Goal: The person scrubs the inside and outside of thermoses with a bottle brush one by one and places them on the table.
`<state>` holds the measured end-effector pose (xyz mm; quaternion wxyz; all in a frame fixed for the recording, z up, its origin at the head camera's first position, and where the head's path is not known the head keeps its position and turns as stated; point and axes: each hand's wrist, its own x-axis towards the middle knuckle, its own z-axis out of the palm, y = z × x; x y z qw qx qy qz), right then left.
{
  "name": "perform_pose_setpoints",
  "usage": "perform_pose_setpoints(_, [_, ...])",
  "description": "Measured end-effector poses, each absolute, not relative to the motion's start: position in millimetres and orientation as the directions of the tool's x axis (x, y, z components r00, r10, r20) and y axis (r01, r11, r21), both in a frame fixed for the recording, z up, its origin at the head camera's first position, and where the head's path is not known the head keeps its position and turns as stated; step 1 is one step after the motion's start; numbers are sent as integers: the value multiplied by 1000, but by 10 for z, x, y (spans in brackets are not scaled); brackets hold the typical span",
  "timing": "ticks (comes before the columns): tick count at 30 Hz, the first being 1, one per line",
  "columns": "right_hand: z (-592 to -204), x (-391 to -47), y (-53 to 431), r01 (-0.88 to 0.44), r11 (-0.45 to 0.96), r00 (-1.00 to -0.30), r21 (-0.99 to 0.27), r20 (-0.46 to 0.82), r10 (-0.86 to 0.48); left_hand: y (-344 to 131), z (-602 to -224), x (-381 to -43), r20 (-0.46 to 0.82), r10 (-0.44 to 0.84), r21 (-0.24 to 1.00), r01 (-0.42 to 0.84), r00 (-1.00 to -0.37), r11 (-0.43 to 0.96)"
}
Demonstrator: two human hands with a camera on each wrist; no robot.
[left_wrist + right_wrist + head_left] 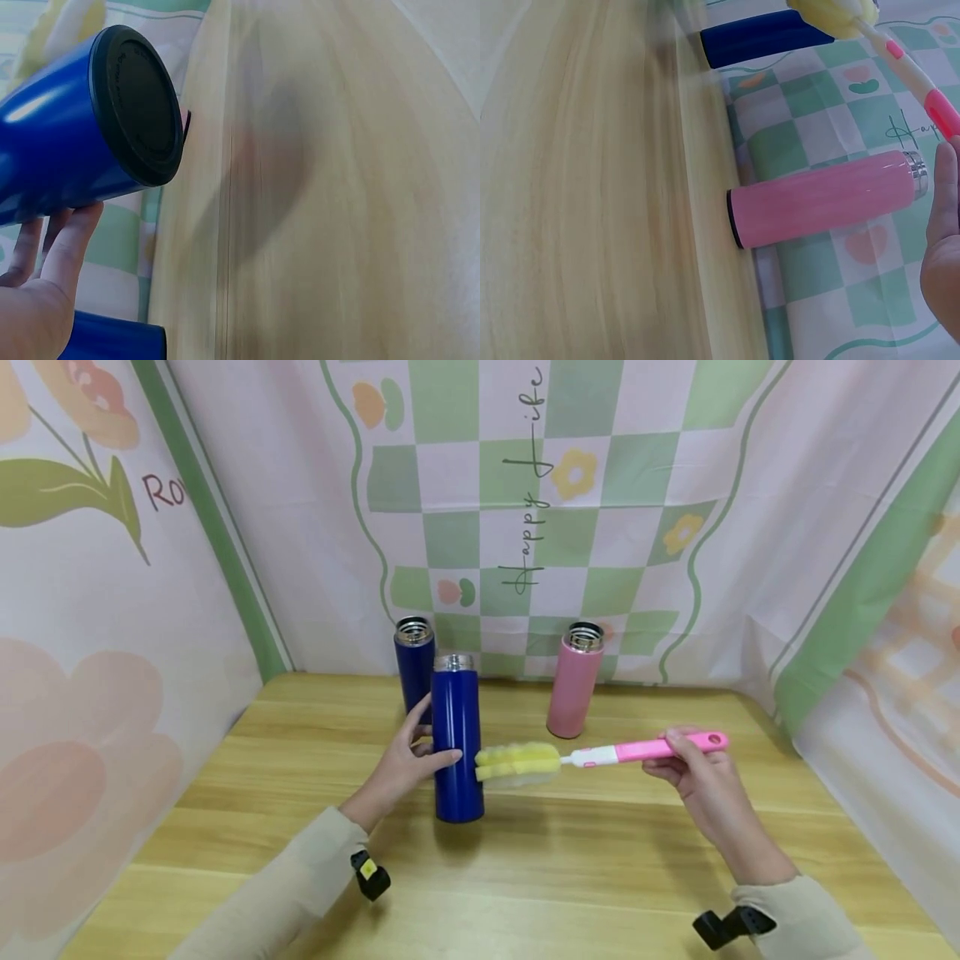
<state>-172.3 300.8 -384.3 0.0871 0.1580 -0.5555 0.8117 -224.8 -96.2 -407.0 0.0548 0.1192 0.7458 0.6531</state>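
Note:
My left hand (397, 768) grips a dark blue metal bottle (456, 735) near its middle, thumb across the front. The bottle stands nearly upright, lidless, with a shiny steel neck. In the left wrist view its black base (142, 105) shows above the table, a shadow cast on the wood. My right hand (705, 789) holds a bottle brush (637, 751) by its pink and white handle, thumb on top. The brush's yellow sponge head (517, 762) points left, its tip right at the side of the bottle. In the right wrist view the sponge head (836, 15) is partly cut off.
A second blue bottle (415, 664), also lidless, stands just behind my left hand. Further right, a pink bottle (574, 689) without a lid stands toward the back of the wooden table (600, 877). Patterned cloth (510, 468) hangs behind and along both sides.

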Motion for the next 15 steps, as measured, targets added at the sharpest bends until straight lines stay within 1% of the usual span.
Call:
perform_pose_setpoints(6, [-3870,-1704,3044,-306,-305,-934,-902,347,-89,-974,-4079,-2269,72,272,991,101,-960,92])
perform_pose_setpoints(11, [-3883,-1697,3069,-295,-299,-934,-908,340,-108,-971,-4075,-2269,62,281,993,87,-958,78])
perform_pose_setpoints(15, [-3892,-1688,3097,-276,-292,-936,-916,325,-135,-968,-4063,-2271,49,276,997,61,-960,36])
